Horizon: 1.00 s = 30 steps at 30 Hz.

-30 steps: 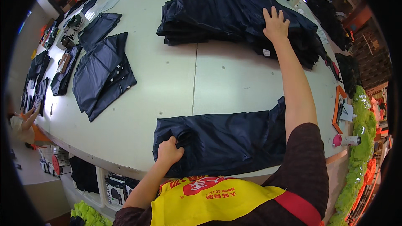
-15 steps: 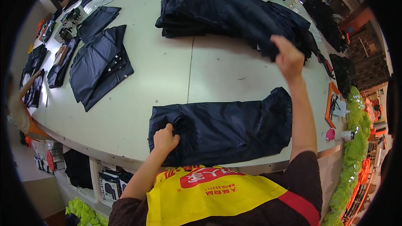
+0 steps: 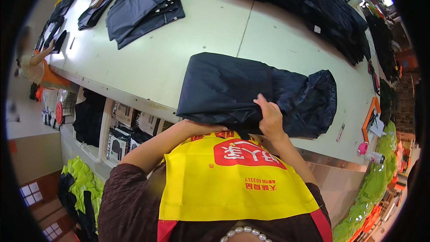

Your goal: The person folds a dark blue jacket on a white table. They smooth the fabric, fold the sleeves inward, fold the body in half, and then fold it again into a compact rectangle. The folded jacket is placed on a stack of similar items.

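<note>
A folded dark navy garment (image 3: pixel 228 80) lies along the near edge of the white table, its gathered end toward the right. At its near side, my right hand (image 3: pixel 271 118) pinches the cloth, with thumb and forefinger on top and the other fingers curled. My left hand (image 3: pixel 204 128) is at the garment's near left edge, close to my yellow apron (image 3: pixel 242 188). The cloth covers part of its fingers, so their grip is hidden.
A thick stack of dark garments (image 3: pixel 309 9) lies at the far right, and flat dark pieces (image 3: pixel 145 9) at the far left. Small snips (image 3: pixel 341 132), an orange frame (image 3: pixel 371 117) and a bottle (image 3: pixel 374 157) are at right. Another person (image 3: pixel 38 67) stands at left.
My right hand has come back from the far stack to the garment's near side. My left hand has moved off the garment's top to its near edge. The left part now lies smoother; the view has shifted.
</note>
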Tool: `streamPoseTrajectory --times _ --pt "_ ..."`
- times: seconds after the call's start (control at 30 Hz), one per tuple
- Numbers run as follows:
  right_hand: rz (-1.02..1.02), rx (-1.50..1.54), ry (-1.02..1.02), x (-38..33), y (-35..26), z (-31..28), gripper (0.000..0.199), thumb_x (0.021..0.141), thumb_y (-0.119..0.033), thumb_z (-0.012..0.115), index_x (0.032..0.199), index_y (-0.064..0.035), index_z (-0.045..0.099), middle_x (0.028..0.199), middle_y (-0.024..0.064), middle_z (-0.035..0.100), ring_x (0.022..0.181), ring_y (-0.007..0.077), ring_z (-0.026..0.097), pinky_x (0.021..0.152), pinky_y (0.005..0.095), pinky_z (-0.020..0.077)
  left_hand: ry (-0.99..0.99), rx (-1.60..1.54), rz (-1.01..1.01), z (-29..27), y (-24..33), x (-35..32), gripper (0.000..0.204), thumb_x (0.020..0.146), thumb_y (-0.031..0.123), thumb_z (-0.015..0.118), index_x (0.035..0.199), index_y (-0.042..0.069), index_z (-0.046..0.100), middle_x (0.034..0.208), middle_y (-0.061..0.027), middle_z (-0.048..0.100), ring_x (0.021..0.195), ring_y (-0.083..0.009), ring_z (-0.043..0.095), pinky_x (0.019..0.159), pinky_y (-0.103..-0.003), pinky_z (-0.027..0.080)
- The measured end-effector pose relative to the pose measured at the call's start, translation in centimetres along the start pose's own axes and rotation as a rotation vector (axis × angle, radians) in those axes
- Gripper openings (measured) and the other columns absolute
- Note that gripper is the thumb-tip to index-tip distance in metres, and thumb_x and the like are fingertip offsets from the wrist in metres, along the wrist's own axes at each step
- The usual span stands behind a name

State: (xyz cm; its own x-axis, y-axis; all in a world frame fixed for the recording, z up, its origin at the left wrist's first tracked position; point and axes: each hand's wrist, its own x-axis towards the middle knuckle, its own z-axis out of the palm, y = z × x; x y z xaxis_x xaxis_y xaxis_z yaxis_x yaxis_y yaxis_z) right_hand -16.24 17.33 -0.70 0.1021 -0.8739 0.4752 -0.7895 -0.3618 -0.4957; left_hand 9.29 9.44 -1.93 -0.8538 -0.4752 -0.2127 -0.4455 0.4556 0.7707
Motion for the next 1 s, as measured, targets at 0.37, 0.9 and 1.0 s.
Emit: streamPoseTrajectory --times 0.37,0.9,1.0 --pt "-0.135 -0.236 -0.274 -0.7 0.9 0.4 0.038 0.074 -0.001 0.055 0.111 -0.0081 0.058 0.109 0.0069 0.062 0.102 0.022 0.058 0.082 0.0357 0.0414 0.417 0.173 0.206 -6.6 7.9 -0.8 0.043 0.08 0.041 0.066 0.109 0.009 0.064 0.103 -0.0121 0.065 0.099 -0.0289 0.062 0.084 -0.039 0.048" --pt "1.632 0.521 0.361 -11.0 22.7 -17.1 0.052 0.062 -0.02 0.073 0.108 0.0017 0.06 0.101 0.0142 0.065 0.095 0.0297 0.06 0.088 0.0391 0.0477 0.366 0.806 0.176 -2.2 -1.5 4.5 0.095 0.064 0.077 0.054 0.138 0.019 0.042 0.145 -0.0153 0.032 0.136 -0.033 0.024 0.104 -0.061 0.016" --pt "1.573 0.796 0.399 -10.4 22.8 -18.8 0.034 0.063 -0.017 0.072 0.094 -0.0035 0.064 0.093 0.0098 0.066 0.086 0.0255 0.062 0.085 0.036 0.0494 0.399 0.784 0.207 -2.3 -1.4 5.0 0.093 0.064 0.076 0.055 0.137 0.02 0.042 0.144 -0.0144 0.034 0.135 -0.0323 0.026 0.104 -0.061 0.018"
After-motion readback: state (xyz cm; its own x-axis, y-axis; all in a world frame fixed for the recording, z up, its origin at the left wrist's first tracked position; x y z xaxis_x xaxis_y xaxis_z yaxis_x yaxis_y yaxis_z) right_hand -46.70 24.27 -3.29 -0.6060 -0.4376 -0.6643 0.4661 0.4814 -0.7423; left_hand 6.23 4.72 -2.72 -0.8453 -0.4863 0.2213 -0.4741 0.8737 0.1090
